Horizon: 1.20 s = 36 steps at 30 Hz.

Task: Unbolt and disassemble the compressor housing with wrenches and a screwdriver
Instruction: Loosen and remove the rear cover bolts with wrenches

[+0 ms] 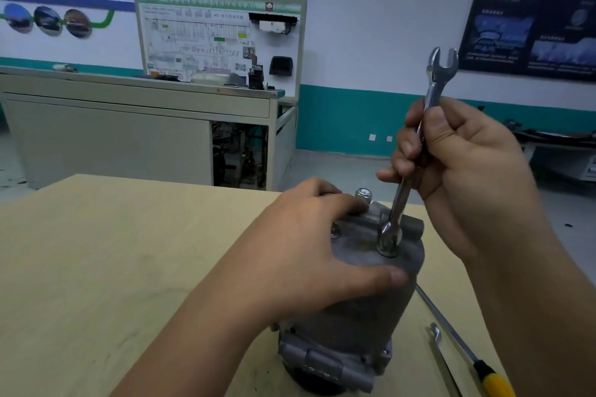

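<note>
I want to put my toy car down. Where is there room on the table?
The big bare part of the table left of the compressor, out to the far edge, is free. The right side is crowded: a screwdriver and a spare wrench lie beside the compressor, and the right hand holds a wrench above.
</note>
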Tool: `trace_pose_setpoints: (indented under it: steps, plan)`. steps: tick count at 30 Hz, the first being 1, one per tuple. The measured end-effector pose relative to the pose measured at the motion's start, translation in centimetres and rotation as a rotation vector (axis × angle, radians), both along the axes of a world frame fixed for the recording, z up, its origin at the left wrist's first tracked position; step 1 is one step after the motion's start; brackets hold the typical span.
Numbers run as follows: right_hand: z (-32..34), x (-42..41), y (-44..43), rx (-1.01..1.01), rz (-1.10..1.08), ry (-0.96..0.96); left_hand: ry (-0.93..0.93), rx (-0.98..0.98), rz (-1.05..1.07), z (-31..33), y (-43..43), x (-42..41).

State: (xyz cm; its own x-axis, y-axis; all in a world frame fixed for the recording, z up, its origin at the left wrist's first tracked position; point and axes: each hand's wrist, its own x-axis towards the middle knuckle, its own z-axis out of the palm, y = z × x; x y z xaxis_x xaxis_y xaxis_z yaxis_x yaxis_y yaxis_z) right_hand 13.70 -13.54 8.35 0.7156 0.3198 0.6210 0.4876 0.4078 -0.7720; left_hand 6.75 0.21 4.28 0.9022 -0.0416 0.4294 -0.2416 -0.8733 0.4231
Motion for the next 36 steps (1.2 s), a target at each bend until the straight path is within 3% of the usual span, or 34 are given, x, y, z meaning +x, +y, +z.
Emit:
trace_pose_setpoints:
  steps: [6,10,13,17,22,24,27,31,36]
  plan:
    - [0.4,-0.4,-0.4,-0.003,0.173,0.029,-0.004,-0.082,0.004,1.6,0.8,1.0]
    - [0.6,0.2,-0.5,-0.064,0.196,0.026,-0.149,-0.29,-0.205,1.8,0.5,2.0]
    - [0.8,0.9,-0.8,-0.172,0.125,-0.043,-0.144,-0.288,-0.3,1.5,0.1,2.3]
    - [1.4,0.8,-1.1,-0.379,-0.002,-0.121,0.019,-0.303,-0.324,1.3,0.5,2.3]
    - [1.8,-0.8,-0.3,-0.697,-0.437,-0.442,0.073,-0.32,-0.344,1.3,0.4,2.2]
    - [2.1,-1.5,-0.6,-0.77,-0.489,-0.486,0.067,-0.337,-0.356,1.3,0.3,2.1]
    - [2.2,-2.5,-0.9,-0.743,-0.451,-0.492,0.028,-0.293,-0.35,1.4,0.2,1.9]
    - [1.8,-2.4,-1.4,-0.556,-0.342,-0.376,-0.002,-0.278,-0.327,1.4,0.1,1.9]
    - [1.2,-2.0,-2.3,-0.43,-0.358,-0.293,-0.01,-0.282,-0.34,1.5,0.1,1.7]
